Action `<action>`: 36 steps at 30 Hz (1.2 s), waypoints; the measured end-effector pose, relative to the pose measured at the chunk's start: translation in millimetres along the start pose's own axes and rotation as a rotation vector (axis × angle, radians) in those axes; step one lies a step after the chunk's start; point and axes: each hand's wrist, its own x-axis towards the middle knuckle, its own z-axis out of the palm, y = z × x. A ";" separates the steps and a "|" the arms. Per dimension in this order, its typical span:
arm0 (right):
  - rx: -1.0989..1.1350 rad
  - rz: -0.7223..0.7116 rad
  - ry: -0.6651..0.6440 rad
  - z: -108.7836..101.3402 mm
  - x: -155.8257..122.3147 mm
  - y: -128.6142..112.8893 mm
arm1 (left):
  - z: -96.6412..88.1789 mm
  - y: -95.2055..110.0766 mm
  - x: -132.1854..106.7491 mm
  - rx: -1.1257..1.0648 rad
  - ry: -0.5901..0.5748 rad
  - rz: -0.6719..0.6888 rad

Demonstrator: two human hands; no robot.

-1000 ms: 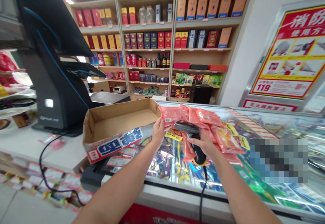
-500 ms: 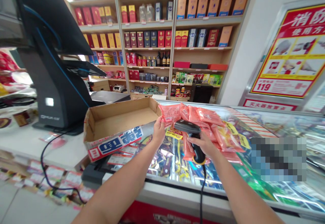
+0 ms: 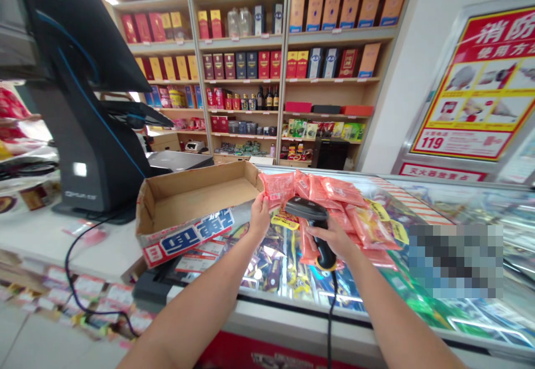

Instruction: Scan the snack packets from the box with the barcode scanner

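Note:
My left hand (image 3: 261,213) pinches the near left edge of an orange-pink plastic packet (image 3: 279,187), whose printed label faces me. Wrapped round the handle of a black barcode scanner (image 3: 308,208), my right hand (image 3: 331,236) holds it with its head pointing left toward that packet. A cable runs down from the scanner's handle. Several more orange-pink packets (image 3: 370,228) lie heaped behind and to the right of the scanner, on the freezer's glass top (image 3: 288,277). Left of my left hand stands an open cardboard box (image 3: 196,193) with blue lettering; no packets show inside it.
A dark checkout terminal (image 3: 100,135) stands on the white counter (image 3: 104,252) at left, a black cable hanging off its front. Through the freezer glass, coloured packages show. Shelves (image 3: 242,43) of boxed bottles line the back wall; a red-and-yellow sign (image 3: 480,90) hangs at right.
The whole view has shifted very slightly. Both hands keep the same hold on the packet and the scanner, and the heap of packets looks unchanged.

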 end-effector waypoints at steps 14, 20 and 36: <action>0.079 -0.070 0.050 0.4 0.4 -1.5 | 1.5 3.6 -1.9 -0.029 0.038 0.076; 0.221 -0.125 0.161 -1.0 1.6 -0.4 | 10.5 18.8 -6.5 -0.200 0.117 -0.048; 0.227 -0.215 0.131 4.4 -18.8 -7.4 | -41.9 71.4 -81.4 0.925 -0.129 -0.267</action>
